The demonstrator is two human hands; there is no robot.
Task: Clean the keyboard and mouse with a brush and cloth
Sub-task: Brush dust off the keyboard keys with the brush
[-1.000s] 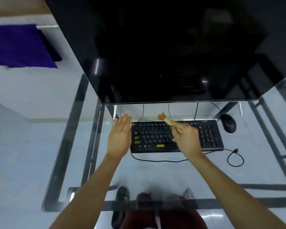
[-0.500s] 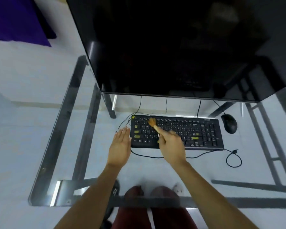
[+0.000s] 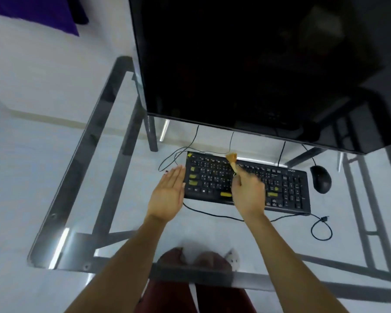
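Note:
A black keyboard (image 3: 289, 188) with yellow marks on some keys lies on the glass desk (image 3: 113, 199). My right hand (image 3: 248, 194) is over its middle, shut on a small brush (image 3: 232, 161) whose tan bristles reach the keyboard's top row. My left hand (image 3: 168, 194) is flat with fingers straight, pressed against the keyboard's left edge. A black mouse (image 3: 321, 179) sits to the right of the keyboard. No cloth is visible.
A large black monitor (image 3: 257, 64) looms over the back of the desk. Thin black cables (image 3: 321, 229) loop in front of and behind the keyboard. A purple fabric (image 3: 43, 12) lies at the top left. My knees show through the glass.
The brush has moved up from the upper left keys to the top row, a little to the right. My left hand stays against the keyboard's left edge.

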